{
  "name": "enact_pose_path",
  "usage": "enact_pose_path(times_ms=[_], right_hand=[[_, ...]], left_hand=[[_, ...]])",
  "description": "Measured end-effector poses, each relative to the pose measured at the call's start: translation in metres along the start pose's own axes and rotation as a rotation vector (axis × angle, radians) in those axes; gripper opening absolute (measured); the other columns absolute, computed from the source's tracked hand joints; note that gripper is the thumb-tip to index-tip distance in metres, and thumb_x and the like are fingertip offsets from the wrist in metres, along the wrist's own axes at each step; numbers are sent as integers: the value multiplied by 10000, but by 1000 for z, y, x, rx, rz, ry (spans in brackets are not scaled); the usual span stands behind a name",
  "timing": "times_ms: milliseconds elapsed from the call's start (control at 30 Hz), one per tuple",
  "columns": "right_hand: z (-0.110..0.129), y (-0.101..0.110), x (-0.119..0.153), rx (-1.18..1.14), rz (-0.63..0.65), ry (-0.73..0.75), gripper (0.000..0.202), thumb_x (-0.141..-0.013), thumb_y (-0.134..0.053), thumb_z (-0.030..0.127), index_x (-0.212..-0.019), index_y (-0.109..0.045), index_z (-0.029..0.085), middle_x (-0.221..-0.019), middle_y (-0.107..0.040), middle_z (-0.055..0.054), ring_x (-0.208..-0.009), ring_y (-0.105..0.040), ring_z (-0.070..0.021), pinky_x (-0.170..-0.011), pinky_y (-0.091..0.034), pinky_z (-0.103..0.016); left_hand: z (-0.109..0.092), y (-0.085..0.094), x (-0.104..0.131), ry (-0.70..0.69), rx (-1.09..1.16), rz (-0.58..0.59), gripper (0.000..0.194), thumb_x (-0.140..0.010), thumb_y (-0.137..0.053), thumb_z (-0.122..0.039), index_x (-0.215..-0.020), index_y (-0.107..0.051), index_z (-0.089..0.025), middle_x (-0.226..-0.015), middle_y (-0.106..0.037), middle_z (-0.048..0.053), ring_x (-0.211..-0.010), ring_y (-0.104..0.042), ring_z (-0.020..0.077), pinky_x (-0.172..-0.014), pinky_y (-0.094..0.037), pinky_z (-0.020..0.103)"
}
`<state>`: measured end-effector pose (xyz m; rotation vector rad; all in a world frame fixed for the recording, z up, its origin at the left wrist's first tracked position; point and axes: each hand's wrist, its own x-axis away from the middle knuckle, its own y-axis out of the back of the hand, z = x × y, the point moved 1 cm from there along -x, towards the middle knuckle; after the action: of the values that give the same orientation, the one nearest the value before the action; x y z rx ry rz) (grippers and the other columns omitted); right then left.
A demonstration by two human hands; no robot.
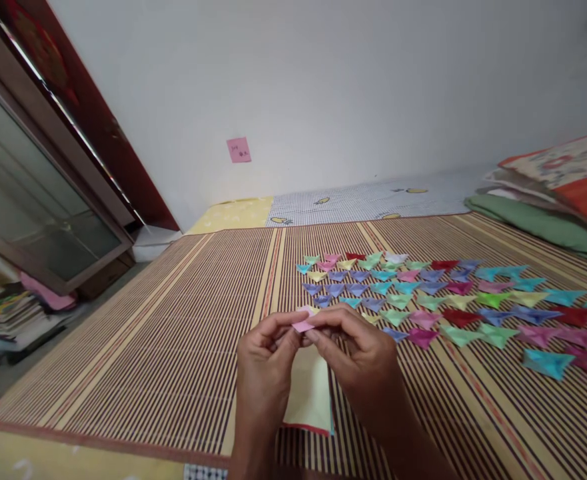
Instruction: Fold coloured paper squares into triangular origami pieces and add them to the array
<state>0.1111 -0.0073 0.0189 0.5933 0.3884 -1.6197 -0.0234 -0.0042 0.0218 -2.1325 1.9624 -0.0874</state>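
A small piece of folded pink paper (303,326) is pinched between both my hands, above the striped mat. My left hand (268,350) grips its left side with thumb and index finger. On the other side, the fingertips of my right hand (356,343) press on the paper; both hands are closed. Beneath my wrists lies a stack of paper sheets (309,393), pale yellow on top with red and blue edges, partly hidden by the hands. To the right, many small folded paper shapes (426,319) in several colours are laid out in rows.
The striped mat (173,320) covers the bed. Folded bedding (548,207) is piled at the back right. A pink note (238,150) is stuck to the white wall. At the left are a glass-panelled door (28,173) and stacked books (8,317).
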Motion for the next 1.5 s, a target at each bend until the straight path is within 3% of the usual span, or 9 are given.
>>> enact_pose_path(times_ms=[300,633,833,933,1067,1167,1333,1500], right_hand=[[-9,-1,0,25,-89,73,128,-920,-655,114,-852,-683,219,-877,-689,4,-873,-673,-155,-779,-522,-285],[-8,-2,0,-57,-92,13,111,-913,-664,141,-840,-671,224,-900,-696,2,-908,-676,-159,-826,-527,-297],[-14,-3,0,-177,-83,-126,92,-903,-693,226,-813,-688,210,-940,-692,-35,-944,-686,-195,-823,-547,-335],[-17,-4,1,-235,-61,-252,103,-889,-715,293,-838,-700,205,-817,-695,-21,-779,-675,-170,-681,-538,-293],[-18,-2,0,-327,-59,-363,130,-876,-717,313,-816,-690,201,-623,-637,31,-576,-604,-123,-533,-486,-234],[-19,1,-1,-342,-29,-333,105,-866,-714,287,-812,-690,201,-667,-687,13,-628,-666,-142,-577,-541,-251],[-19,2,-2,-348,-56,-334,85,-853,-720,262,-807,-688,198,-691,-706,5,-655,-694,-153,-639,-579,-278],[-15,0,-1,-383,-68,-379,99,-861,-703,245,-787,-655,203,-661,-690,15,-630,-685,-148,-576,-549,-250]], left_hand=[[0,-1,1,-36,-58,29,217,-822,-789,-313,-996,-837,-193,-1063,-816,110,-983,-769,254,-911,-616,347],[2,-5,0,-120,-28,-103,81,-774,-830,-241,-850,-837,-216,-929,-825,56,-880,-769,188,-812,-618,255],[3,-9,1,-130,15,-126,85,-742,-859,-225,-813,-818,-206,-872,-815,35,-823,-764,163,-773,-604,226],[5,-9,1,-134,24,-139,95,-741,-864,-231,-819,-817,-202,-892,-817,41,-841,-766,170,-791,-602,237],[6,-7,0,-88,0,-117,132,-784,-843,-276,-887,-815,-198,-925,-818,54,-861,-765,178,-795,-598,248],[7,-4,-3,-44,23,-90,161,-796,-836,-288,-929,-801,-204,-910,-815,42,-842,-760,168,-771,-595,237],[12,-1,-6,34,83,-80,145,-748,-863,-254,-840,-795,-164,-798,-806,41,-747,-743,142,-728,-585,209],[13,-6,-4,62,88,-83,185,-730,-875,-243,-855,-786,-139,-826,-807,66,-779,-749,162,-743,-589,234]])
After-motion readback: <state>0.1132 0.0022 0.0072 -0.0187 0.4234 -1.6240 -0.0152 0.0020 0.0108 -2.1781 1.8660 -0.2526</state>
